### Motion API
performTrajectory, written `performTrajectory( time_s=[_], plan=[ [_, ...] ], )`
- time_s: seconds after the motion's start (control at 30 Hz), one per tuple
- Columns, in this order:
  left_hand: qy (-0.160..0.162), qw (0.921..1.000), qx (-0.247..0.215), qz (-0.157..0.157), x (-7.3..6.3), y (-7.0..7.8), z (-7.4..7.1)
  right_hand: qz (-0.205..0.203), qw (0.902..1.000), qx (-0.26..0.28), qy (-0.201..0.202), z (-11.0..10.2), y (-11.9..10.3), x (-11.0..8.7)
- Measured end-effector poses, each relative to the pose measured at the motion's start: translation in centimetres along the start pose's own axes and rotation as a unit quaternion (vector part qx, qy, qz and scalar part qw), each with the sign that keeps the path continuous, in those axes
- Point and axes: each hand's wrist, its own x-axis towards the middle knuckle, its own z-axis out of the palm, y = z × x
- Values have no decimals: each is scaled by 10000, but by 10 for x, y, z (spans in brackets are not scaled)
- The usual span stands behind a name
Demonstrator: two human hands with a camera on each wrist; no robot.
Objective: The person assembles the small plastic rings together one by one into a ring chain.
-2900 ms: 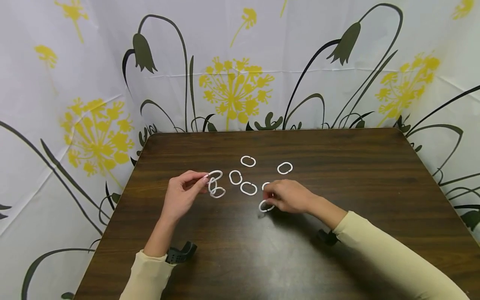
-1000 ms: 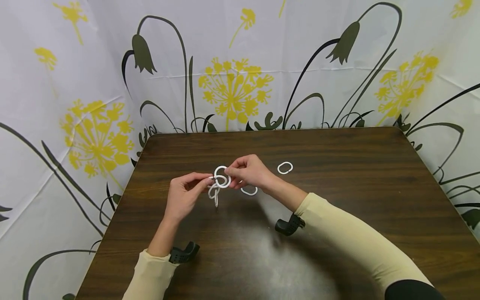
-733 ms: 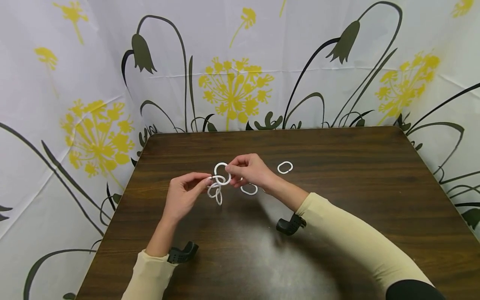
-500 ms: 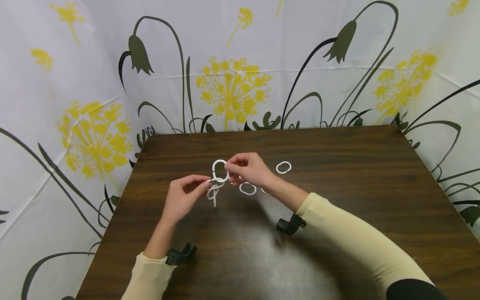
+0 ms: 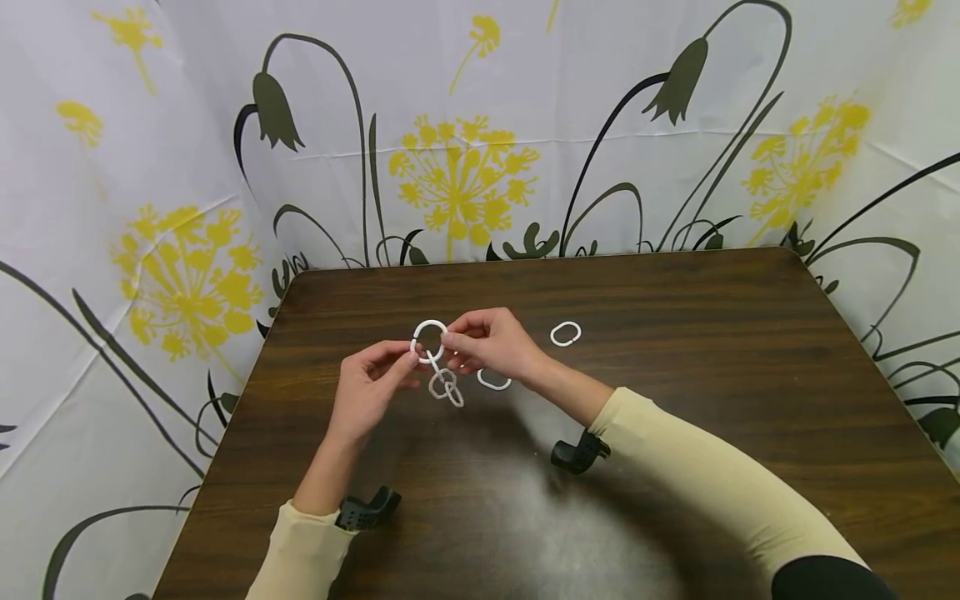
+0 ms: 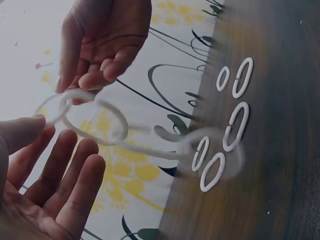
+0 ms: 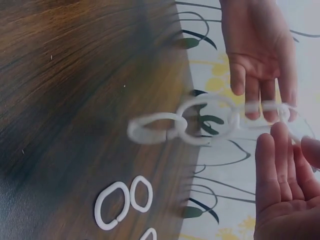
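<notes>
Between my hands, above the table, a white plastic C-shaped link (image 5: pixel 431 322) stands upright with its gap at the left. My left hand (image 5: pixel 365 385) pinches its left side near the gap. With thumb and fingertips, my right hand (image 5: pixel 497 343) pinches its right side. Several more white links hang from it as a short chain (image 5: pixel 443 382), blurred in both wrist views. In the left wrist view, the held link is partly hidden by fingertips of the left hand (image 6: pixel 55 185).
Loose white links lie on the brown wooden table (image 5: pixel 637 483): one link (image 5: pixel 566 323) at the right, another link (image 5: pixel 494 388) partly behind my right hand. The left wrist view shows several loose links. A flower-print curtain (image 5: pixel 585 75) hangs behind the table.
My right hand took a link from the table and brought it to the chain. My left fingers have shifted from the chain's end link to this new link, and the chain now hangs below it.
</notes>
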Motion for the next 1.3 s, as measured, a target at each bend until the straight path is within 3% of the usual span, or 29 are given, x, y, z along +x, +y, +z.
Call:
performTrajectory(
  time_s=[0.17,0.23,0.3,0.37,0.53,0.7,0.87,1.0,1.13,1.2,1.3],
  plan=[
    [264,9995,-117,85,-1,5,-1,33,9991,-410,-129,-7,2,-1],
    [326,9994,-90,114,-1,6,-2,-61,9950,-972,-199,-13,4,-2],
    [356,9992,-101,156,-1,7,-4,-236,9824,-1834,-280,-20,8,-3],
    [373,9990,-138,193,-1,7,-5,-433,9573,-2839,-334,-25,16,-4],
    [334,9992,-91,191,-2,6,-7,-950,8724,-4769,-496,-32,42,-9],
    [261,9995,-49,184,-3,5,-8,-1341,8093,-5679,-678,-27,61,-18],
    [235,9996,4,166,-3,4,-9,-1585,7605,-6259,-684,-24,74,-23],
    [257,9995,22,190,-2,3,-10,-1490,7437,-6493,-562,-24,81,-24],
    [264,9995,19,188,-2,2,-11,-1386,7451,-6507,-470,-26,87,-26],
    [240,9995,21,193,-2,2,-11,-1449,7496,-6445,-417,-26,87,-26],
    [217,9995,32,207,-1,3,-11,-1550,7488,-6433,-367,-26,88,-27]
  ],
)
